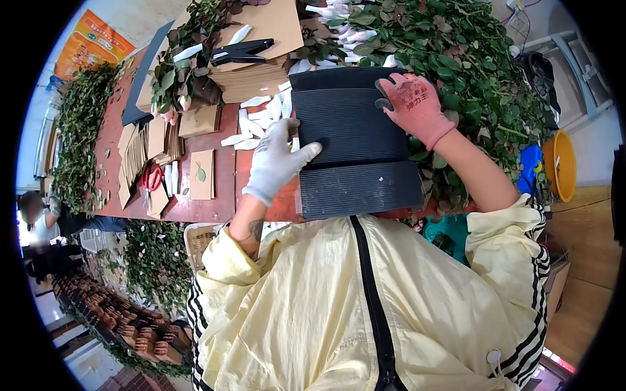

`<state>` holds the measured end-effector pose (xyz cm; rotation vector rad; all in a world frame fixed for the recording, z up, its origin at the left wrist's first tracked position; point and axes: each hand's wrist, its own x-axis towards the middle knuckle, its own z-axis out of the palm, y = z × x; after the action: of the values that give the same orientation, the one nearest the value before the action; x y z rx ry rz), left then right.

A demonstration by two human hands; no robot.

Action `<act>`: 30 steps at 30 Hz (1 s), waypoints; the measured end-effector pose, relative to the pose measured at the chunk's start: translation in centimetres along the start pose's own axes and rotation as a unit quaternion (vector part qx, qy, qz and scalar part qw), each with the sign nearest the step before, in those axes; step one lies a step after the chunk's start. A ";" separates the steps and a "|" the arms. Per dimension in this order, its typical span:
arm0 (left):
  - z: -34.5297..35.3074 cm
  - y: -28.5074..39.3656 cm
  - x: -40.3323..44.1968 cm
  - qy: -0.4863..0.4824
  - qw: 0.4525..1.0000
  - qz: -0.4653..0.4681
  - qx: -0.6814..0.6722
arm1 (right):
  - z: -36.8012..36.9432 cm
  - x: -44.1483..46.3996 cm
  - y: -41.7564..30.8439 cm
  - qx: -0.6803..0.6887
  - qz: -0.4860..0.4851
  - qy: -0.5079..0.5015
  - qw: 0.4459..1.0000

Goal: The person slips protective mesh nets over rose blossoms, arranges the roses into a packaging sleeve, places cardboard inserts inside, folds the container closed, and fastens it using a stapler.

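at the table point(225, 171) edge, touching black board point(349, 127), lengthwise from the body, with left hand point(275, 164) at left side, thumb spread from fingers, and right hand point(417, 106) at far right corner, fingers bent, pinch unclear.

pink glove point(422, 116) on right grip point(413, 103): dark Chinese print across the back, lower line seemingly 弹力王, upper line too small to read | white glove point(259, 185) on left grip point(279, 156): faint grey marking, illegible | orange poster point(91, 47), upper left: pale line of lettering, too blurred to read
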<state>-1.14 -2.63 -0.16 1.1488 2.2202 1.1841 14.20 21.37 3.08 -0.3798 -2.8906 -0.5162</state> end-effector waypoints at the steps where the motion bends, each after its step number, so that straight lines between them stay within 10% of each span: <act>1: -0.1 0.7 0.1 0.024 0.996 0.031 0.084 | 0.6 0.0 0.1 0.003 -0.009 0.016 1.000; 4: -1.3 5.4 -2.5 -0.002 0.954 0.204 0.221 | 1.4 -0.3 0.4 0.023 -0.014 0.046 0.999; 16: 3.6 3.2 -0.6 -0.204 0.899 0.181 0.342 | 2.9 0.5 0.4 0.020 0.027 0.039 0.999; 20: 1.2 1.1 1.7 -0.237 0.953 0.187 -0.030 | 5.4 -0.1 0.2 0.035 0.054 0.056 0.996; 24: 0.9 -4.2 5.2 0.121 0.989 0.048 -0.075 | 4.9 -0.3 -0.1 0.062 0.076 0.063 0.993; 30: 4.4 -7.5 8.7 -0.013 0.941 0.042 -0.336 | 3.9 0.1 -0.1 0.103 0.098 0.037 0.989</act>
<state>-7.18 4.20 -8.42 0.9515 1.5381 1.7560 13.60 22.73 -0.56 -0.5899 -2.7595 -0.1936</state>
